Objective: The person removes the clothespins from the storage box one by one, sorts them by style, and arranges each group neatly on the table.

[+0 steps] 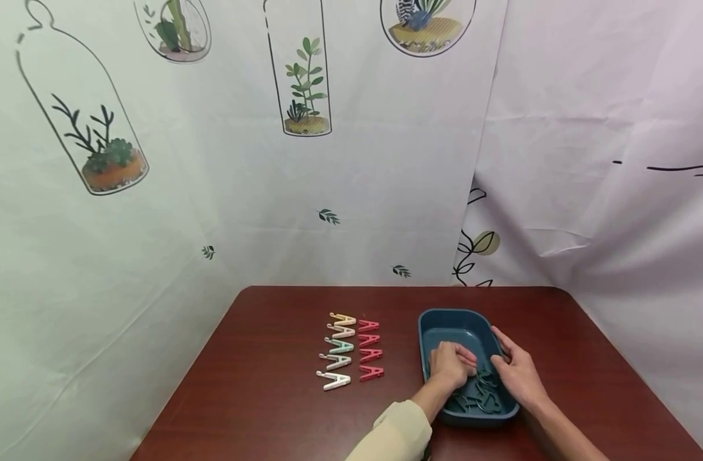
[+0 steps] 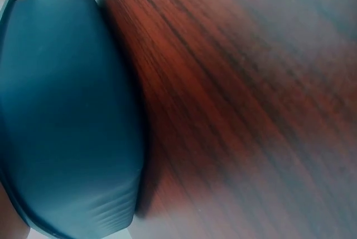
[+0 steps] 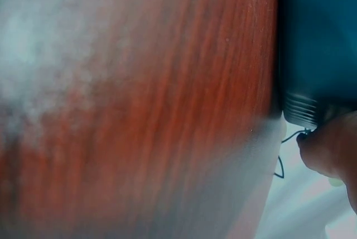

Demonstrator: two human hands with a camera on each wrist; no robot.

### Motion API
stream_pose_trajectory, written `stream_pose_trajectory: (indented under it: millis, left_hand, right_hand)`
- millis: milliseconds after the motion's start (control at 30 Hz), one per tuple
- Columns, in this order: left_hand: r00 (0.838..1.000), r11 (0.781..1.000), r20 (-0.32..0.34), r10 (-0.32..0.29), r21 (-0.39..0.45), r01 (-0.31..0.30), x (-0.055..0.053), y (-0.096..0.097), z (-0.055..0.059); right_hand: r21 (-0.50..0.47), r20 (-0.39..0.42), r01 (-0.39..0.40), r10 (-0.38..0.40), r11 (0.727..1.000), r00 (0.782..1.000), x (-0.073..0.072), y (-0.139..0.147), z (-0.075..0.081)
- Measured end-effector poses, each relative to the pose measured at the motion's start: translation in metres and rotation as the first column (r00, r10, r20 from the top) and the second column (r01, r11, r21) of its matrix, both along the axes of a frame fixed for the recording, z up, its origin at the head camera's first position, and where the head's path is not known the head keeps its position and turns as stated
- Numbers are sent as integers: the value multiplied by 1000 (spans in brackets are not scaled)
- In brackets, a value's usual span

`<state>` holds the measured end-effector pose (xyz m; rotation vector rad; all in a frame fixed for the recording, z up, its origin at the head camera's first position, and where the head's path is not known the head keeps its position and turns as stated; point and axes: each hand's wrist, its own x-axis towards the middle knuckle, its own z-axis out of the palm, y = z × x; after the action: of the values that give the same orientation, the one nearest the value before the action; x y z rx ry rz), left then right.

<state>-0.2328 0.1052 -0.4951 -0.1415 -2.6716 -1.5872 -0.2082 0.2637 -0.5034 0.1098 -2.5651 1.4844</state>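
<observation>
In the head view a dark blue plastic bin (image 1: 452, 317) stands on the right half of the table. My left hand (image 1: 451, 366) reaches into it over the near left rim, with the fingers bent; whether they pinch anything is hidden. My right hand (image 1: 521, 374) grips the bin's right rim, thumb over the inner side. Dark green clips (image 1: 486, 402) lie jumbled in the near end of the bin. In the left wrist view the bin's outer wall (image 2: 67, 99) shows close up. A fingertip (image 3: 326, 147) shows beside the bin's end in the right wrist view.
Left of the bin, clothespins lie in two columns: red ones (image 1: 371, 354) nearer the bin, and yellow, cream, green and white ones (image 1: 335, 362) farther left. The brown wooden table (image 1: 271, 397) ends at a patterned curtain (image 1: 357, 192) behind and at the sides.
</observation>
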Motion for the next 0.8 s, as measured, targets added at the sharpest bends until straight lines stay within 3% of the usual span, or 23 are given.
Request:
stream_pose_trajectory:
  millis: [300,433,600,800]
  left_hand:
    - [998,998,-44,-44,51,46,2,2,2]
    - [993,996,-96,-73,33,77,2,1,3]
    - [969,980,-179,-173,-133,150,2,0,5]
    - [924,903,-231,-303,-380,201,0,0,9]
  right_hand:
    - [8,3,17,-17,1000,1000,0,2,-2]
    - [3,8,26,-26,1000,1000,0,1,-3]
    - [-7,8,23,-23,1000,1000,1,-1,-3]
    - [-7,-13,22,-22,1000,1000,1,-1,-1]
